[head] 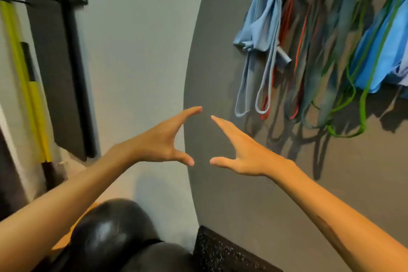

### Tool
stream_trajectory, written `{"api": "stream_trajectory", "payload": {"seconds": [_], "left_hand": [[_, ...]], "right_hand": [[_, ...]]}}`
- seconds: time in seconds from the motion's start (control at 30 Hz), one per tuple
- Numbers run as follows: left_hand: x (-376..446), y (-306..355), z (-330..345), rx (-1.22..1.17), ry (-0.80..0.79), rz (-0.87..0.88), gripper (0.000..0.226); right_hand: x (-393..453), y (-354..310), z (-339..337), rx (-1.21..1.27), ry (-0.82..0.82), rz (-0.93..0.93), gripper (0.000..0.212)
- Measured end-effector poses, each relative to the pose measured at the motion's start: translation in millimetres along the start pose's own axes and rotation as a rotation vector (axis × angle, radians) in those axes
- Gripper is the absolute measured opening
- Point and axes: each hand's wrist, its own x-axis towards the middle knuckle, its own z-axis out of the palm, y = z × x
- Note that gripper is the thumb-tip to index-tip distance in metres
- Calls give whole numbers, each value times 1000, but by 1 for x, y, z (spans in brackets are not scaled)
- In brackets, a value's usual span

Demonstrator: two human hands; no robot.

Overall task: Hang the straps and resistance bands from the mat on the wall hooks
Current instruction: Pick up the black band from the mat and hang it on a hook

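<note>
Several straps and resistance bands hang against the dark grey wall panel [220, 62] at the upper right: light blue straps [262, 35], a red band [302, 26], dark teal bands [320, 86], a green band [362, 104] and a bright blue cloth band [384, 51]. The hooks are cut off by the top edge. My left hand [163, 141] and my right hand [238, 150] are stretched out side by side in front of the wall, below and left of the hanging bands, fingers straight, thumbs spread, holding nothing. No mat is in view.
A black pad [59, 68] hangs on the pale wall at the left, beside a yellow and black bar [28, 99]. Black rounded weights [110, 232] and a speckled black block [220, 254] sit low at the bottom, under my arms.
</note>
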Motion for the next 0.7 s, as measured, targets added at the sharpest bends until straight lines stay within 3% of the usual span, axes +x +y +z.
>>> {"api": "stream_trajectory", "payload": {"seconds": [0.3,0.5,0.7], "left_hand": [[-285,-4,0,-69,48,-441,120],[-433,46,13,-128,311,-857,115],[-533,148,33,-35,516,-1210,114]], "right_hand": [[5,-155,176,255,-376,-252,105],[6,-238,260,421,-618,-475,106],[-10,-330,312,539,-827,-744,109]]}}
